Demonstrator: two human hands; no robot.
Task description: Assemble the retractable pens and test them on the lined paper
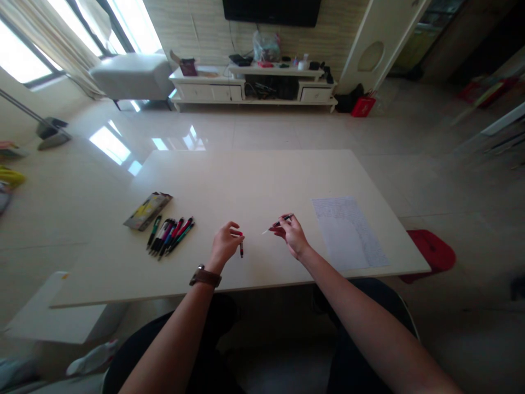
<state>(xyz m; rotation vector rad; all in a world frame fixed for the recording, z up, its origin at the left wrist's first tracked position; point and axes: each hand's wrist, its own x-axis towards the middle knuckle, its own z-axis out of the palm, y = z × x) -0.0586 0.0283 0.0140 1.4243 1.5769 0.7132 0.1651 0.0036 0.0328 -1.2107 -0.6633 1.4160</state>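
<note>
Over the front of the white table (pixel 254 180), my left hand (pixel 225 243) is closed with its fingertips on a short dark red and black pen barrel piece (pixel 241 250), which points down towards the tabletop. To its right, my right hand (pixel 293 236) pinches a dark pen part (pixel 283 221), tilted, with a thin pale refill tip (pixel 266 231) sticking out to the left. A gap separates the two pieces. Left of my hands lies a bunch of pens (pixel 170 235) in several colours, beside a grey and yellow pen packet (pixel 148 210).
A sheet of paper with handwriting (pixel 348 232) lies at the table's right. Past the right edge is a red stool (pixel 435 251). A white TV cabinet (pixel 213 92) and a grey bench (pixel 131 76) stand across the floor.
</note>
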